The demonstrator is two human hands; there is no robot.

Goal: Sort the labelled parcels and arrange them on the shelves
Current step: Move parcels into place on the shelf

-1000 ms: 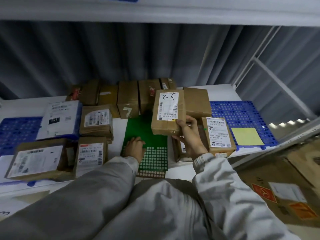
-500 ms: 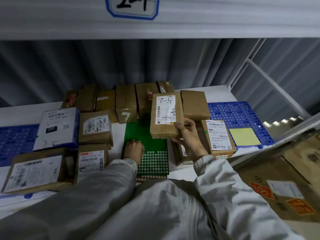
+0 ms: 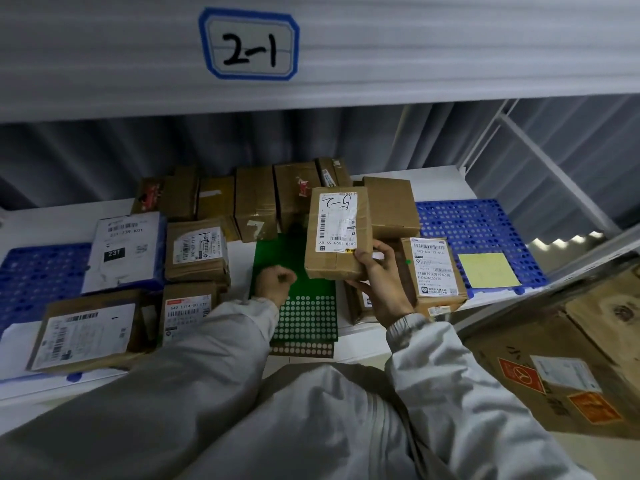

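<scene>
My right hand (image 3: 381, 282) grips the near right corner of a brown parcel (image 3: 337, 233) and holds it above a green dotted mat (image 3: 273, 251) on the white shelf (image 3: 433, 178). The parcel's white label has "5-2" handwritten on it. My left hand (image 3: 275, 284) rests on the green mat with its fingers curled in, nothing visible in it. A sign reading "2-1" (image 3: 249, 45) is on the shelf edge above.
A row of brown parcels (image 3: 256, 202) stands along the back. Labelled parcels lie at left (image 3: 124, 251) (image 3: 197, 252) (image 3: 86, 332) and at right (image 3: 433, 268). Blue perforated mats (image 3: 478, 223) (image 3: 38, 275) flank them; a yellow note (image 3: 488, 270) lies on the right one. A large cardboard box (image 3: 571, 368) sits lower right.
The view has tilted up, bringing the "2-1" sign into sight. My right hand keeps the parcel in about the same place. My left hand's fingers have curled in more on the mat.
</scene>
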